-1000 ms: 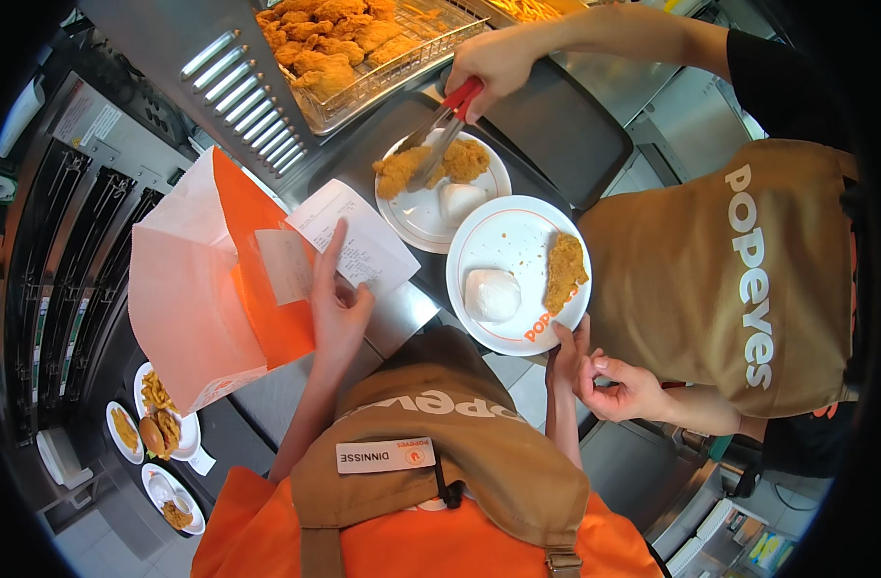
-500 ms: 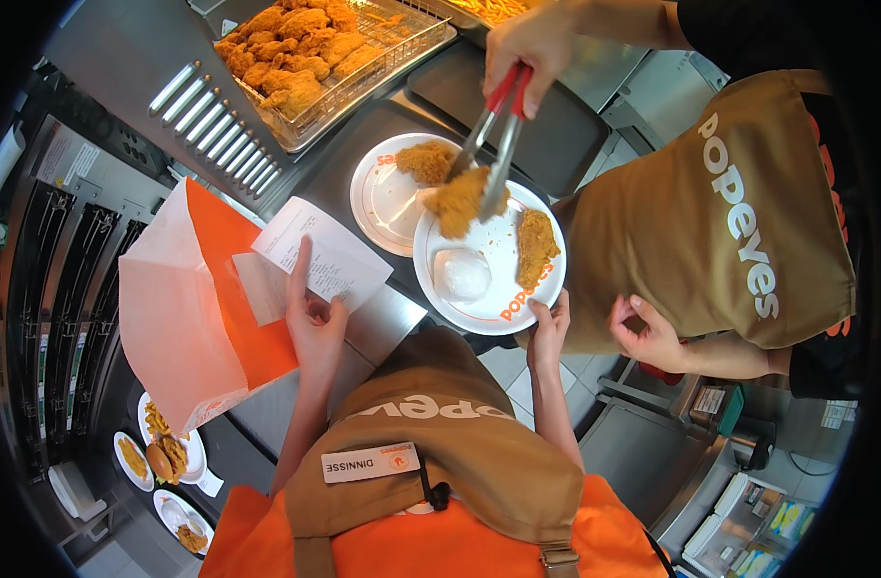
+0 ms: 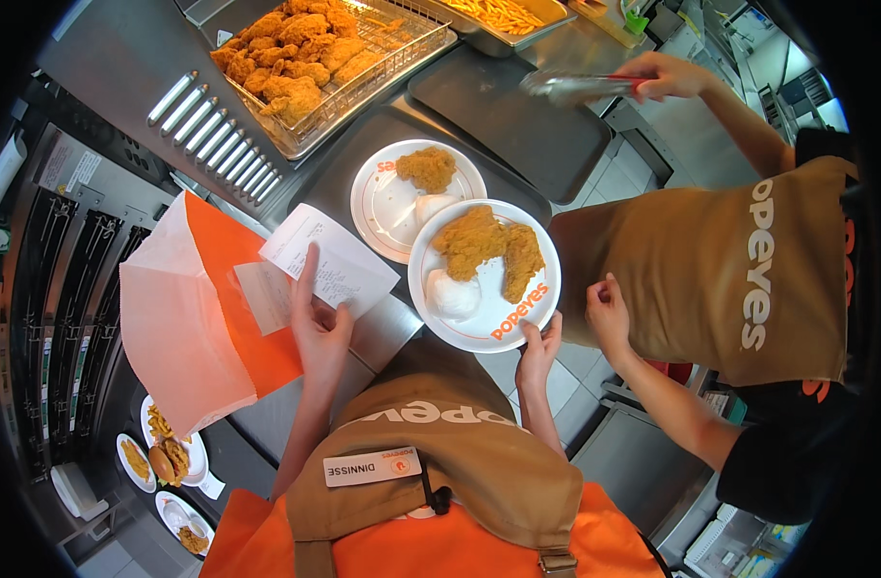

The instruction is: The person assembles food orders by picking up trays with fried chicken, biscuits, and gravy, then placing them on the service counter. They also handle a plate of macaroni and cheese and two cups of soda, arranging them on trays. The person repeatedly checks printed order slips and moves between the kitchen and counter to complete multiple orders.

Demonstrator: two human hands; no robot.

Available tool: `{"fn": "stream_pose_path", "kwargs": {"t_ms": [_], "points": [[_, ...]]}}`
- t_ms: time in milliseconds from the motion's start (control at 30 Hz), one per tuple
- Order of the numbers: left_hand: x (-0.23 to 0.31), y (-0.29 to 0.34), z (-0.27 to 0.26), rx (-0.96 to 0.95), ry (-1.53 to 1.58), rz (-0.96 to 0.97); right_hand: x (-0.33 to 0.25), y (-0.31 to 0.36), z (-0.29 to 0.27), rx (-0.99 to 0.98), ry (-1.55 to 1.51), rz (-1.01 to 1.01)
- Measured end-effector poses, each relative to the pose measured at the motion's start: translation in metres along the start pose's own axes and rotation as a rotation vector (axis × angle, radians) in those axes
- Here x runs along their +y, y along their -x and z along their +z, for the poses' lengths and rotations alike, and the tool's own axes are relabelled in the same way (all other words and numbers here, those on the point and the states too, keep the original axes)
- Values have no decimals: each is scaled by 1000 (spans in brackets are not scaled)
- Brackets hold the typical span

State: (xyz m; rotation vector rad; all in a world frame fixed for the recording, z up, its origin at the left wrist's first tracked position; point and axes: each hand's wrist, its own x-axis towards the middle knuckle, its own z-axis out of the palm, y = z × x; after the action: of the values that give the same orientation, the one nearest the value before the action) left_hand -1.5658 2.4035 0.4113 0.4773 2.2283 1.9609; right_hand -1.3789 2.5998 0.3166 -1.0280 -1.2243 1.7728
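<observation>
My right hand (image 3: 539, 349) grips the near rim of a white plate (image 3: 481, 306) bearing two pieces of fried chicken (image 3: 469, 241) and a round white lidded cup or wrapped item (image 3: 453, 294). My left hand (image 3: 322, 332) pinches a white printed receipt (image 3: 339, 258), index finger lying along it. Beside that hand is an orange and white paper bag (image 3: 185, 318), with a translucent slip (image 3: 265, 294) against it; whether the fingers also hold the bag is hidden. Just beyond my plate, partly covered by it, a second white plate (image 3: 375, 207) carries one chicken piece (image 3: 427, 170) and another white round item.
A co-worker at right holds red-handled tongs (image 3: 577, 89); their other hand (image 3: 609, 313) hangs near my plate. A wire basket of fried chicken (image 3: 392, 72), a pan of fries (image 3: 532, 34) and dark trays (image 3: 508, 116) lie ahead. Plated food (image 3: 175, 453) sits at lower left.
The co-worker's tongs have let go of a chicken piece on my plate and swung away to the right. My plate has shifted slightly nearer; the receipt moved slightly right.
</observation>
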Motion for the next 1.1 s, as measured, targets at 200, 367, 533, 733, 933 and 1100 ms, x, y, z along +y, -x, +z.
{"fn": "stream_pose_path", "kwargs": {"t_ms": [200,367,533,733,933,1100], "points": [[12,4,6,-21,-134,33,-2,4,12,-10,-155,-13],[8,9,-1,-6,-274,86,-16,-1,11,-19,-99,-5],[-14,19,-3,-116,-216,-45,-38,0,7,-64,-64,-3],[-30,54,47,-306,684,-625,-70,-6,-7,-241,-19,38],[-11,107,106,75,928,-574,-98,-39,-20,-634,78,151],[-2,155,142,531,930,-432,-110,-71,-23,-988,245,255]]}}
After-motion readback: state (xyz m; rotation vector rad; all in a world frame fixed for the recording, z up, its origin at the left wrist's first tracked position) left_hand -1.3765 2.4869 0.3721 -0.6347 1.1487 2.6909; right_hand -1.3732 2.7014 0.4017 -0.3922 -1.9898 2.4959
